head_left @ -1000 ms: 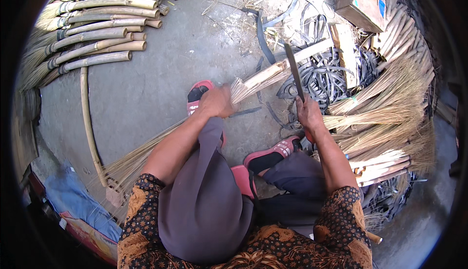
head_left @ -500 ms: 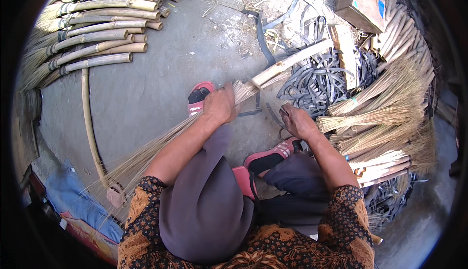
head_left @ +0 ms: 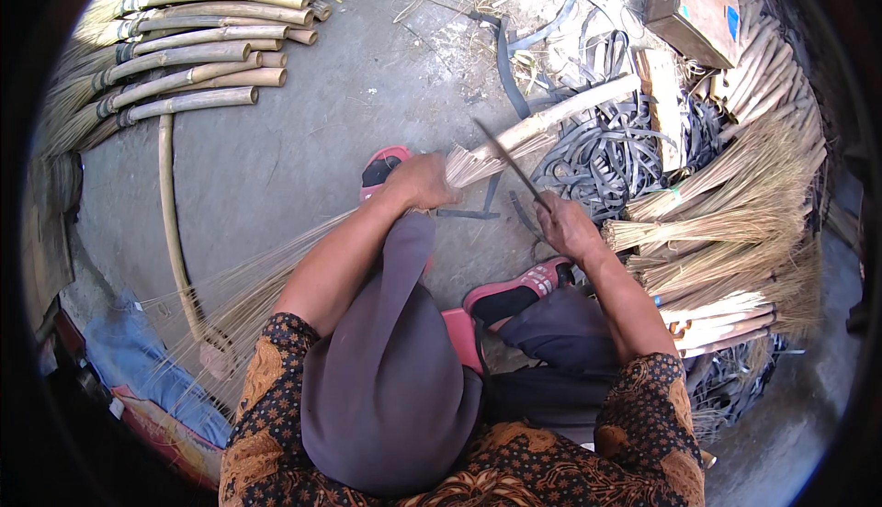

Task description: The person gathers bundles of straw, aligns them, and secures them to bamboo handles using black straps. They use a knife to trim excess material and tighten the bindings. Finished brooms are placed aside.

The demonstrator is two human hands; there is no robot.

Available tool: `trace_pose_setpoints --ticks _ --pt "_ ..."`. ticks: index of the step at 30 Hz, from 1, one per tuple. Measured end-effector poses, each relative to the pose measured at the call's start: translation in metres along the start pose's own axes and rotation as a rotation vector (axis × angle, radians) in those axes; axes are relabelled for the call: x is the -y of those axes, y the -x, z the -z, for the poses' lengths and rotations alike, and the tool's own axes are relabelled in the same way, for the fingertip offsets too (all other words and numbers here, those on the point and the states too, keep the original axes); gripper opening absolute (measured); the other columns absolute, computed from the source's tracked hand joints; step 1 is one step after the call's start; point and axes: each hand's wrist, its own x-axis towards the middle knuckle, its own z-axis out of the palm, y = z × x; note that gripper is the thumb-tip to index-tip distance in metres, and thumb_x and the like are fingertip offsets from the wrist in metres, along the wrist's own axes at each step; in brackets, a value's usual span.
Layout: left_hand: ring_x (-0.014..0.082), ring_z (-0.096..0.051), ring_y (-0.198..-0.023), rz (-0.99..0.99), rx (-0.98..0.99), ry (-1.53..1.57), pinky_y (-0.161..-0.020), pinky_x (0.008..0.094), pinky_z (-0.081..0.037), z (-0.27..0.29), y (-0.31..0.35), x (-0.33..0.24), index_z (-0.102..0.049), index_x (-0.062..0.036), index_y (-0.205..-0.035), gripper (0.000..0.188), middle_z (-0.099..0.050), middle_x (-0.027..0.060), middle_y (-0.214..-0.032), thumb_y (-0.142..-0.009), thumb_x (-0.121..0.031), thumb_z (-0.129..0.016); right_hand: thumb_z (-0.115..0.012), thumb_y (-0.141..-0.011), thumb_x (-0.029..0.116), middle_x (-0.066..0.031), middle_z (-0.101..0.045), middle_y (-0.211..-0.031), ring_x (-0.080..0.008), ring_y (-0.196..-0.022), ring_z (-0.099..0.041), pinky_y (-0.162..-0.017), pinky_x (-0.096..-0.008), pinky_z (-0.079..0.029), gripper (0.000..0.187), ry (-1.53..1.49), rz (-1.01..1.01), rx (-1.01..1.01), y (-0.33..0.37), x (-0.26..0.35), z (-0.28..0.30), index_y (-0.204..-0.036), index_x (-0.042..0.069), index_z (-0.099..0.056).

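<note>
Head view first: where does the straw bundle (head_left: 467,168) lie?

"Slanting across the person's front. Its loose tips trail past the left forearm (head_left: 344,259) to the lower left, and its blunt ends fan out at a pale bamboo length (head_left: 593,99)."

"How do the fingers stand to it?"

"Those of the left hand (head_left: 423,182), a bit blurred, are wrapped round the straw just behind the blunt ends. Those of the right hand (head_left: 567,229) grip a long dark blade (head_left: 512,165), which crosses in front of the fanned ends. Whether its edge touches straw, I cannot tell."

"And room to move?"

"Most lies up and left: grey floor (head_left: 312,130) stretches to stacked bamboo-handled brooms (head_left: 207,34) and a curved pole (head_left: 168,204). Right is tighter. Tangled black strips (head_left: 597,163) lie about the bamboo, heaped straw bundles (head_left: 712,227) edge the right forearm's side, and a wooden box (head_left: 684,6) bounds the upper right. Below, a pink shoe (head_left: 528,288) sits near the right hand."
</note>
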Motion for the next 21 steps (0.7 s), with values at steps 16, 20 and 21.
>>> trace_pose_setpoints --ticks 16,20,21 --pt "0.0409 -0.073 -0.1 0.072 -0.03 0.033 -0.088 0.0479 -0.056 -0.002 -0.005 0.008 -0.066 0.001 -0.111 0.05 -0.074 0.0273 -0.102 -0.072 -0.028 -0.079 -0.057 -0.101 0.018 -0.0328 -0.067 -0.091 -0.0533 -0.093 -0.065 -0.081 -0.0578 -0.051 0.02 -0.003 -0.066 -0.052 -0.006 -0.019 0.007 -0.109 0.0 -0.06" --pt "0.0424 -0.072 -0.102 0.031 -0.086 -0.023 -0.09 0.0495 -0.056 -0.001 0.001 0.001 -0.062 0.0032 -0.117 0.058 -0.073 0.0286 -0.104 -0.074 -0.031 -0.081 -0.056 -0.103 0.022 -0.0337 -0.067 -0.094 -0.0532 -0.097 -0.065 -0.083 -0.0578 -0.052 0.024 -0.075 -0.109 -0.013 0.0 0.008 -0.012 -0.11 0.0 -0.06" --pt "0.0429 -0.072 -0.102 0.062 -0.118 -0.055 -0.09 0.0499 -0.056 -0.001 0.005 -0.003 -0.061 0.0039 -0.119 0.06 -0.073 0.0289 -0.105 -0.075 -0.032 -0.081 -0.057 -0.104 0.022 -0.0324 -0.065 -0.093 -0.0537 -0.092 -0.064 -0.076 -0.0552 -0.05 0.022 -0.043 -0.041 0.063 0.001 0.014 -0.017 -0.107 0.001 -0.061"
